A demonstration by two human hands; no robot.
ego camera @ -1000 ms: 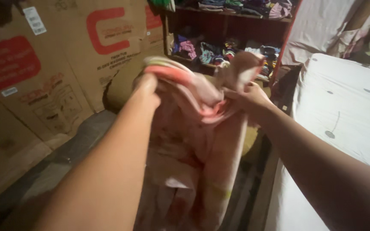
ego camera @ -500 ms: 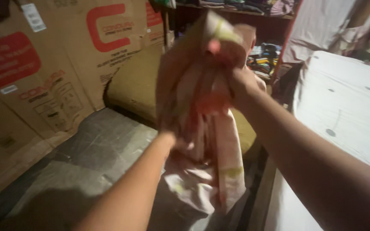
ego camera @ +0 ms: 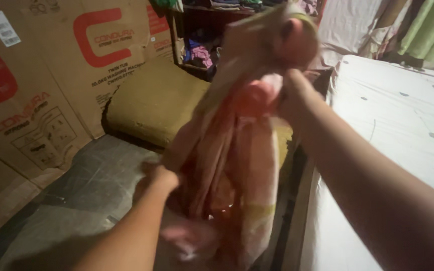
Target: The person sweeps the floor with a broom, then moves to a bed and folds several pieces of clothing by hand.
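Note:
A pale pink cloth with orange and yellow patches (ego camera: 237, 140) hangs in front of me, blurred by motion. My right hand (ego camera: 295, 98) is closed on its top, held high near the centre. My left hand (ego camera: 159, 178) is lower and to the left, gripping the cloth's left edge about halfway down. The cloth's bottom end trails below my left forearm toward the floor.
Large cardboard boxes (ego camera: 51, 75) stand along the left. An olive cushion (ego camera: 156, 100) lies on the grey floor (ego camera: 76, 200). A white mattress (ego camera: 398, 130) fills the right. A dark shelf with folded clothes (ego camera: 202, 50) stands behind, with garments hanging at the top right.
My left hand has slid down from the top of the cloth to its lower left edge. My right hand has lifted the upper end higher, so the cloth hangs stretched out.

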